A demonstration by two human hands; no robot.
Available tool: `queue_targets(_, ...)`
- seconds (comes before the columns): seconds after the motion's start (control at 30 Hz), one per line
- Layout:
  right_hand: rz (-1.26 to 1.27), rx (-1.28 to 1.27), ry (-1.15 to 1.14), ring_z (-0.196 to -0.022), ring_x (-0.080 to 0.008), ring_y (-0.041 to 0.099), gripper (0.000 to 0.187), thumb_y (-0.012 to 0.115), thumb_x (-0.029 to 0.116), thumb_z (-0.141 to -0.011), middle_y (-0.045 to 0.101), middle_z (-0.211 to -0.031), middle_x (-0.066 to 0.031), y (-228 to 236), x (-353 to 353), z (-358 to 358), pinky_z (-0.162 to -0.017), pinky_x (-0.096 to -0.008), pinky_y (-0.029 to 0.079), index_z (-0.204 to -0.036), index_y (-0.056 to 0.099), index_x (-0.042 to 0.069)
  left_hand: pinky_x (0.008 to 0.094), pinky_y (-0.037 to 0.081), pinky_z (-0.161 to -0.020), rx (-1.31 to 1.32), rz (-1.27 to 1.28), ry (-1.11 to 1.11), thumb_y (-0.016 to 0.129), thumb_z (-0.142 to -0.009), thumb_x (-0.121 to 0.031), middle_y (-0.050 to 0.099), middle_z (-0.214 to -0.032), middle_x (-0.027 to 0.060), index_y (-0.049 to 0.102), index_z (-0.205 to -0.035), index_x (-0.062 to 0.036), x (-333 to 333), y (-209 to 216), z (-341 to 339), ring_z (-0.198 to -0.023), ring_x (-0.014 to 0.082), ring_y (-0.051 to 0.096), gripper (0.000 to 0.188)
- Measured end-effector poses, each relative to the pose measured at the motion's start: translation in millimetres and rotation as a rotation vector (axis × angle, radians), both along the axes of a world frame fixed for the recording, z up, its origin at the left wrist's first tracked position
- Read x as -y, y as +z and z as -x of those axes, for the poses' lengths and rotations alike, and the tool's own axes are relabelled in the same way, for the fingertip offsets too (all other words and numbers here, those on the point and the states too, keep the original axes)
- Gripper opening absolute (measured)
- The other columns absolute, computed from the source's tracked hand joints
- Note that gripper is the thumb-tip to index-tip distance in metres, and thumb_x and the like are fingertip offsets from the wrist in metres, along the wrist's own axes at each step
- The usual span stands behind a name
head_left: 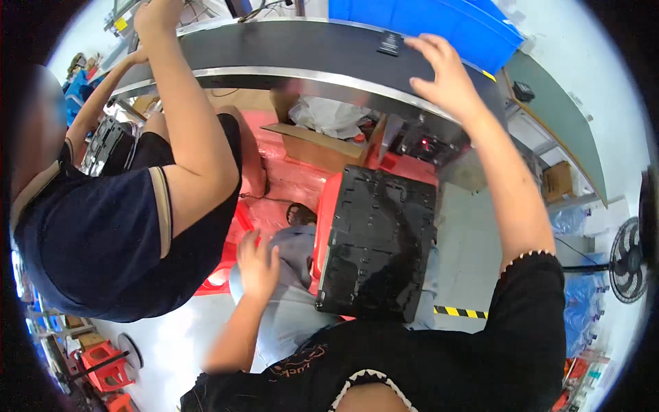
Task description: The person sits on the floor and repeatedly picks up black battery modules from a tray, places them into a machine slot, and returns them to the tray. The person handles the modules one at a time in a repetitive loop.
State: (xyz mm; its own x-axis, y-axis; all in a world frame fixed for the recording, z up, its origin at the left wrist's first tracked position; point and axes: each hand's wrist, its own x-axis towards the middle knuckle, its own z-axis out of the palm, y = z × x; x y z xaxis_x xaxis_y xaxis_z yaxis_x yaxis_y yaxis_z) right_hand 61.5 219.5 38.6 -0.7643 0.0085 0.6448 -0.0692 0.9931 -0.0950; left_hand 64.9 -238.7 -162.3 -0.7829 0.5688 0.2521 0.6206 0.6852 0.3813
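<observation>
My right hand (pixel 445 77) reaches over the dark conveyor belt (pixel 274 47) with its fingers apart and nothing in them. Just left of its fingertips lies a small flat black piece with pale print (pixel 389 44). My left hand (pixel 258 266) hovers above my left thigh, fingers spread, holding nothing. Between my arms a large flat black moulded plastic tray (pixel 377 240) rests across my lap, its surface ribbed and partly glossy. Neither hand touches the tray.
A blue bin (pixel 439 24) stands behind the belt. Under the belt sits an open cardboard box (pixel 312 147) with clear plastic bags. Close on my left a co-worker in a dark shirt (pixel 103 233) reaches toward the belt. A black fan (pixel 626 261) stands at the right.
</observation>
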Motion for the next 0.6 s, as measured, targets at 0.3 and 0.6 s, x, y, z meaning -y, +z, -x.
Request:
queue_targets(0.3,0.325,0.91,-0.328,-0.114,-0.0317,0.056,0.11,0.076,0.025,-0.052,0.062,-0.118,-0.0223,10,-103,107,-0.103,-0.0347,0.039,-0.15,0.031,0.004,0.0496,0.038,-0.103,0.263,0.462,0.306,0.052,-0.092,-0.038,0.055,-0.128,0.0208,0.058,-0.124,-0.0037,34,-32,19,-0.123,0.0386,0.049,0.048)
queue_targets(0.6,-0.127,0.533,-0.375,-0.116,-0.0373,0.053,0.089,0.073,0.022,-0.058,0.055,-0.124,-0.0214,6,-133,59,-0.099,-0.0418,0.044,-0.141,0.044,0.009,0.048,0.036,-0.106,0.43,0.424,0.355,0.048,-0.094,-0.036,0.054,-0.129,0.022,0.056,-0.127,-0.0014,29,-35,25,-0.124,0.0403,0.048,0.048)
